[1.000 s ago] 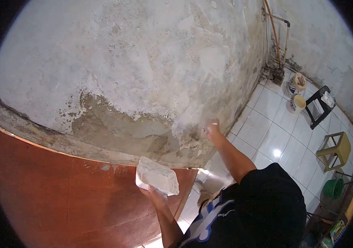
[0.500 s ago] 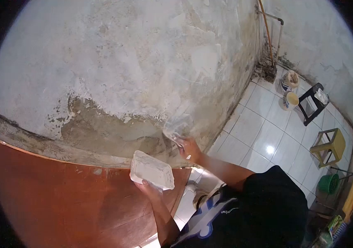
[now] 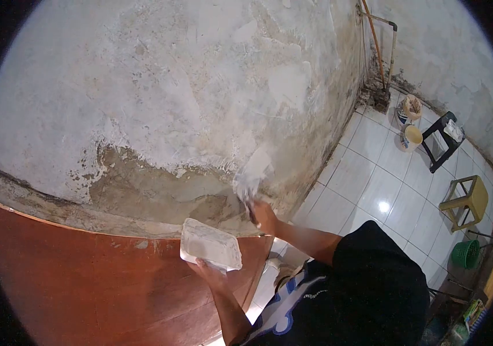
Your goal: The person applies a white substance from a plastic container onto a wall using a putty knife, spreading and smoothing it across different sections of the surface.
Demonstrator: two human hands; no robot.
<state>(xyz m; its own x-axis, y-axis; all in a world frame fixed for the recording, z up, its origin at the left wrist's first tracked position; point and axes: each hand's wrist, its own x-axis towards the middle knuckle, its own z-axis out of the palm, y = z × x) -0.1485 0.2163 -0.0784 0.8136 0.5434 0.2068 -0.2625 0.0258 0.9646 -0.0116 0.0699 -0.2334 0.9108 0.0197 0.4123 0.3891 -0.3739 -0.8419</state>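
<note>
My left hand [image 3: 207, 270] holds a white plastic tray [image 3: 210, 245] filled with white putty, level in front of me. My right hand [image 3: 264, 216] grips a putty knife [image 3: 249, 193] whose blade is pressed against the patchy plaster wall [image 3: 189, 86], just right of a bare brownish patch [image 3: 160, 190] low on the wall. A streak of fresh white putty runs up from the blade.
A reddish-brown board [image 3: 85, 282] leans along the wall's base at left. White floor tiles [image 3: 373, 190] stretch right. In the corner stand two buckets [image 3: 409, 124], a black stool [image 3: 442, 141], a yellow stool [image 3: 465, 202] and a green basket [image 3: 465, 254]. Pipes [image 3: 382, 52] run up the corner.
My right hand swung from far right on the wall down and left toward the brown patch, and the knife now presses there. The tray dropped slightly and leveled.
</note>
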